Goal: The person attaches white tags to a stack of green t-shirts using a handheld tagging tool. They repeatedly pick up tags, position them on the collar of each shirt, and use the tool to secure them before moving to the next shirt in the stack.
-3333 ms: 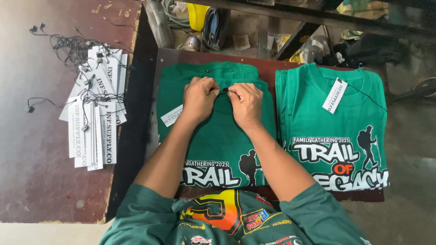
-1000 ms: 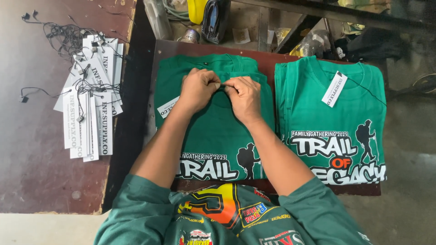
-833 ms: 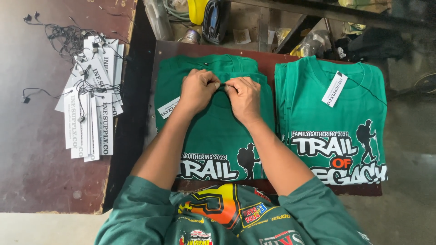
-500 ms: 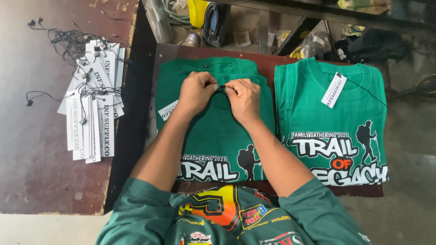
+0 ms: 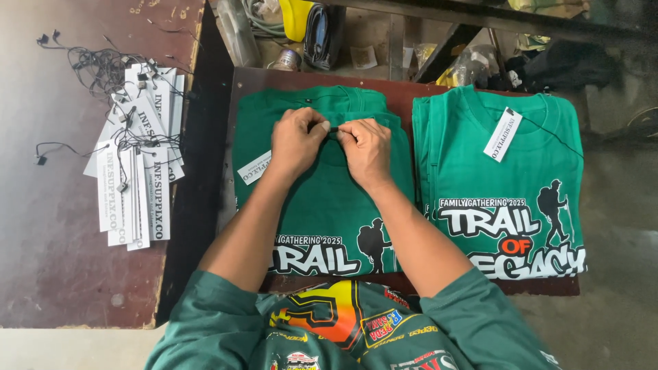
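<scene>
Head view, looking straight down. Left hand (image 5: 296,139) and right hand (image 5: 365,151) meet fingertip to fingertip at the collar of a folded green shirt (image 5: 322,199), both pinching a thin dark string (image 5: 332,128) between them; fingers clenched tight on it. A white paper tag (image 5: 254,167) lies on that shirt just left of the left wrist. The shirt sits on top of a stack on a dark reddish-brown board (image 5: 404,92), straight in front of the person.

Just beside it to the right, a second stack of green shirts (image 5: 500,178), white and orange print on the chest, with a white tag (image 5: 502,134) already lying near its collar.

To the left, a worn brown desk (image 5: 55,260), scuffed and stained, carries a loose pile of white tags (image 5: 133,171) with black strings tangled above them. A dark gap separates desk and board.

Beyond the board, cluttered floor: a yellow object (image 5: 296,17), a small metal can (image 5: 286,62), scraps, dark metal bars. Bare grey concrete on the right.
</scene>
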